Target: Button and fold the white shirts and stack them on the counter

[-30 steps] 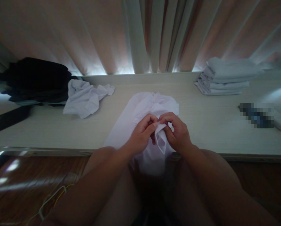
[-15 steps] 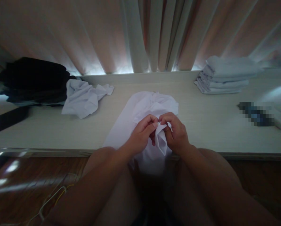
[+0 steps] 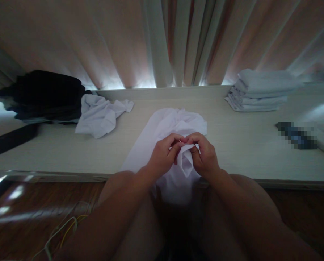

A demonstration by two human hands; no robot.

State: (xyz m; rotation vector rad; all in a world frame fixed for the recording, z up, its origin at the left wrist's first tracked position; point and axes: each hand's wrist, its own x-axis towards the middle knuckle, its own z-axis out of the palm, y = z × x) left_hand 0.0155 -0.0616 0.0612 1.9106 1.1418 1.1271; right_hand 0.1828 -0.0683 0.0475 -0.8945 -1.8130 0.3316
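A white garment (image 3: pixel 162 127), perhaps a shirt, lies bunched on the pale tabletop and hangs over the front edge between my knees. My left hand (image 3: pixel 168 150) pinches its raised edge between thumb and fingers. Close against it, my right hand (image 3: pixel 202 152) grips the same edge from the other side. A folded flap of the cloth hangs open below the fingertips. Whatever sits right between the fingertips is covered by them.
Left on the table (image 3: pixel 240 152) are a black cloth pile (image 3: pixel 47 94), a crumpled white cloth (image 3: pixel 99 116) and a dark flat object (image 3: pixel 13 139). Folded white cloths (image 3: pixel 262 90) and a blurred-out item (image 3: pixel 296 136) are at right. Curtains (image 3: pixel 129 43) hang behind; cables (image 3: pixel 61 232) lie on the floor.
The view has shifted slightly. My fingertips have drawn closer over the cloth edge, and a small shiny spot between them is now covered. Both hands keep their grip.
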